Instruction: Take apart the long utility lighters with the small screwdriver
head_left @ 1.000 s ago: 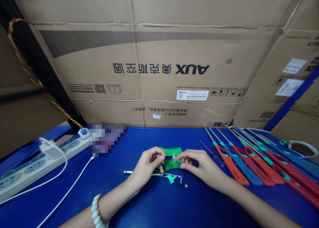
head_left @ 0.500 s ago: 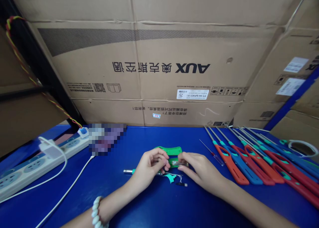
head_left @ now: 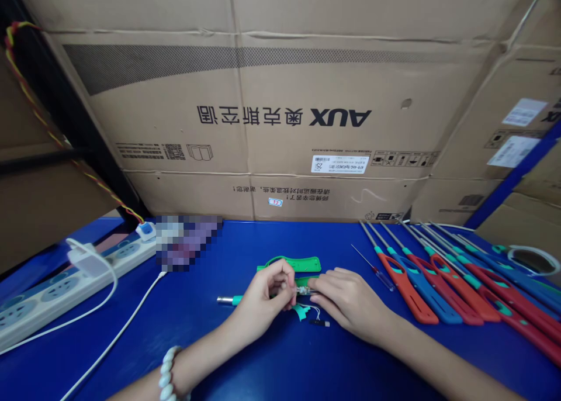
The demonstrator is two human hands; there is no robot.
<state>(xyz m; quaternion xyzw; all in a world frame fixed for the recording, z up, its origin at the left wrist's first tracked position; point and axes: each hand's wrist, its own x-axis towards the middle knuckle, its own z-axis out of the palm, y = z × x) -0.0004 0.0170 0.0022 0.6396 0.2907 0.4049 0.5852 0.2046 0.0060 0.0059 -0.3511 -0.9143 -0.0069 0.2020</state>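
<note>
Between my hands is a small silvery, partly clear part (head_left: 302, 290) whose kind I cannot make out. The fingers of my left hand (head_left: 265, 298) are curled shut at its left end. My right hand (head_left: 350, 298) pinches its other end, with fingertips partly hiding it. Just behind lies a green lighter-shaped shell half (head_left: 307, 265), and a second green shell half (head_left: 308, 281) is mostly covered by my hands. Below my fingers lie a teal trigger-like piece (head_left: 301, 312), thin white wires (head_left: 314, 310) and a small black piece with a light end (head_left: 319, 323).
A metal tube with teal collar (head_left: 225, 300) lies left of my hands. On the right are a screwdriver (head_left: 382, 277) and several long-nosed lighters (head_left: 412, 290). A white power strip (head_left: 56, 290) with cables stands left. Cardboard (head_left: 272, 85) walls the back of the blue table (head_left: 263, 366).
The silvery part now spans between both hands, in front of the lower green half. My right fingers have closed in over it and the far green half shows more.
</note>
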